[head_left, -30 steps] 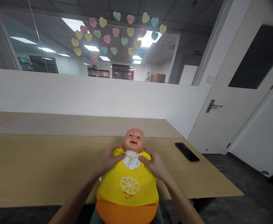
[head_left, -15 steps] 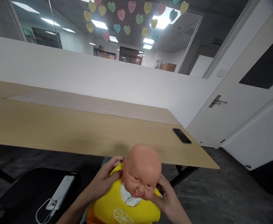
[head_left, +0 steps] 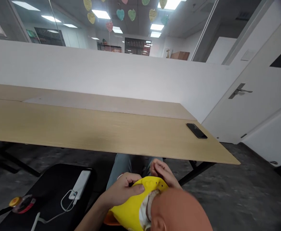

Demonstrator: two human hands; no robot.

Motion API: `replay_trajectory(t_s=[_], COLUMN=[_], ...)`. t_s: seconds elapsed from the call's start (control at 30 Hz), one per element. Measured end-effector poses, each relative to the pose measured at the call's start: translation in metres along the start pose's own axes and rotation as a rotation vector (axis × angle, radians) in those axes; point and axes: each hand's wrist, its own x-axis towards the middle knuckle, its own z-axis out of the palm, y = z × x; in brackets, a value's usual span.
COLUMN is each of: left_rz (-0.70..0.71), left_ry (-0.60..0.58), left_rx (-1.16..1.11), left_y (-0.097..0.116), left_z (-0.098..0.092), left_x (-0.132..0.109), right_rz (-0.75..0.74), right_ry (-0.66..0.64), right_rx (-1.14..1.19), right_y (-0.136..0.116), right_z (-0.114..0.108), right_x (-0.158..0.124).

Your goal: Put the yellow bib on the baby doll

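Observation:
A doll (head_left: pixel 178 211) with a bald head lies tipped to the right at the bottom, its face hidden. Round its neck is a yellow bib (head_left: pixel 128 207) over a white collar (head_left: pixel 144 208). My left hand (head_left: pixel 124 189) grips the bib's edge, thumb pressed on top. My right hand (head_left: pixel 164 173) is just past the bib strap, which has small holes; its fingers are curled together, and anything inside them is hidden. An orange part of the bib (head_left: pixel 110 218) shows at its lower left.
A wooden table (head_left: pixel 94 128) spans the view ahead, with a black phone (head_left: pixel 196 131) near its right end. On a black seat (head_left: pixel 56 189) at left lie a white power bank (head_left: pixel 80 185) with a cable and a bottle (head_left: pixel 23 203) with a yellow cap. A door (head_left: pixel 253 106) stands at right.
The doll has turned and tipped to the right, so its face no longer shows. Both hands have left the sides of its neck for the bib's strap end. The camera view has shifted.

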Motion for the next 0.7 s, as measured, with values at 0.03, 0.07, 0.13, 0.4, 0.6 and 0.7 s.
replay_trajectory(t_s=[0.03, 0.07, 0.13, 0.4, 0.6, 0.7], left_rz=[-0.018, -0.035, -0.069, -0.104, -0.065, -0.072], left_ry=[0.007, 0.015, 0.061, 0.185, 0.191, 0.146], left_rx=[-0.012, -0.036, -0.089, -0.088, 0.026, -0.072], left_y=[-0.002, -0.005, -0.008, -0.005, -0.001, -0.005], left_z=[0.001, 0.002, 0.004, 0.014, 0.019, 0.018], left_x=[0.002, 0.003, 0.006, 0.014, 0.017, 0.016], right_rz=[0.013, -0.007, -0.084, -0.084, -0.014, 0.011], right_ry=[-0.097, -0.151, -0.207, -0.279, -0.358, -0.32], right_rx=[0.06, 0.08, 0.07, -0.179, -0.268, -0.259], right_y=[-0.006, -0.013, -0.025, -0.015, -0.016, -0.019], right_z=[0.004, 0.006, 0.009, 0.005, 0.005, 0.007], right_x=[-0.001, -0.004, -0.01, -0.019, -0.022, -0.023])
